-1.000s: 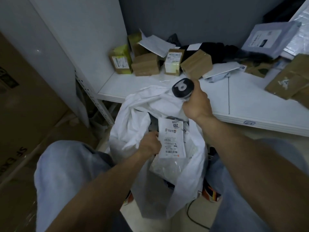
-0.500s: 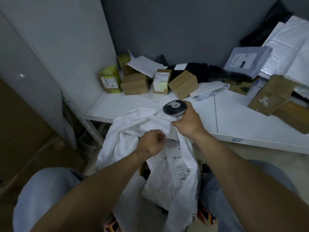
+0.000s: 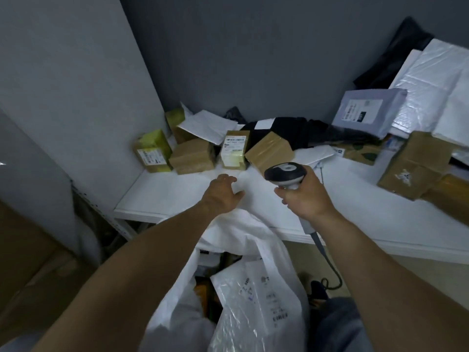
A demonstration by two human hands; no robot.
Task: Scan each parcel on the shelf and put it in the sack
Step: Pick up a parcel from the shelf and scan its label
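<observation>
The sack (image 3: 228, 232) runs off the bottom edge, so its base is out of view. Inside the sack, the print on the clear-wrapped parcel (image 3: 261, 301) is too small to read, and whatever lies beneath it is lost in shadow. Just above the sack, the right grip (image 3: 304, 196) covers most of the scanner (image 3: 284, 172) handle. The far end of its cable (image 3: 336, 273) vanishes in dark clutter right of the sack. The left grip (image 3: 223, 194) has blurred fingertips (image 3: 225, 177), so contact with the shelf (image 3: 165, 194) cannot be told. Far right of the sack, a brown box (image 3: 454, 196) is cut by the edge.
</observation>
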